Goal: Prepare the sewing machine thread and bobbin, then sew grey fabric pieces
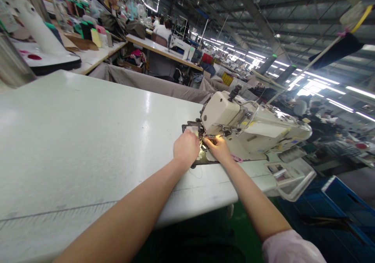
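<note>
A cream industrial sewing machine (221, 111) stands on the pale worktable (117, 138), its needle area lit by a small yellowish light. My left hand (186, 149) is closed just left of the needle area, beside a small pale piece (192, 129). The back of that hand hides its fingertips and whatever they grip. To the right of the needle, under the machine's head, my right hand (219, 149) has its fingers drawn together. What they pinch is too small to make out. A loose thread (197, 174) curls on the tabletop below my left hand.
A pink-handled tool (236, 159) lies by the machine's base. Printed ruler marks (67, 209) run along the table's front edge. Blue crates (336, 204) stand low at the right. Another white machine (27, 32) is at the left. A seated person (163, 29) is farther back.
</note>
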